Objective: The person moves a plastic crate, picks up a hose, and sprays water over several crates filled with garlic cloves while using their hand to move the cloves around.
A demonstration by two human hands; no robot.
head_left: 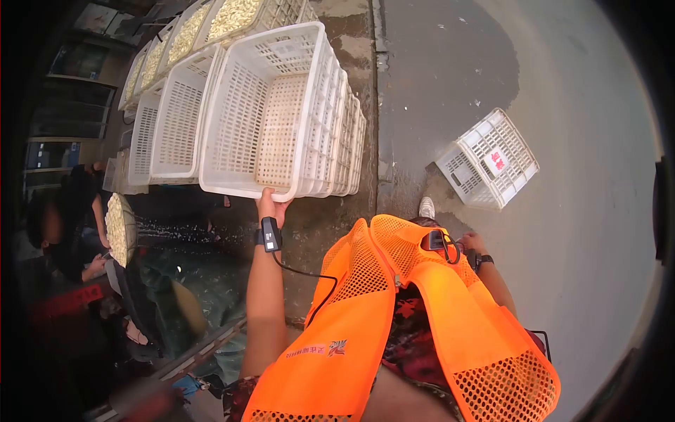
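My left hand (pixel 273 205) is closed on the near rim of a white plastic crate (pixel 232 158). Slotted walls and a perforated bottom show inside this crate, which tops a stack of similar ones. A black device is strapped to my left wrist, with a cable running to my orange vest (pixel 337 309). Low by my right side hangs my right hand (pixel 472 243), partly behind the vest; its fingers do not show clearly enough to tell open from closed. No object shows in it.
More white crates (pixel 184 116) stand beside the stack, and crates of pale pieces (pixel 235 15) lie beyond. A single crate with a red-marked label (pixel 496 160) rests on the wet floor (pixel 450 63). At left, another person holds a round basket of pale pieces (pixel 118 228).
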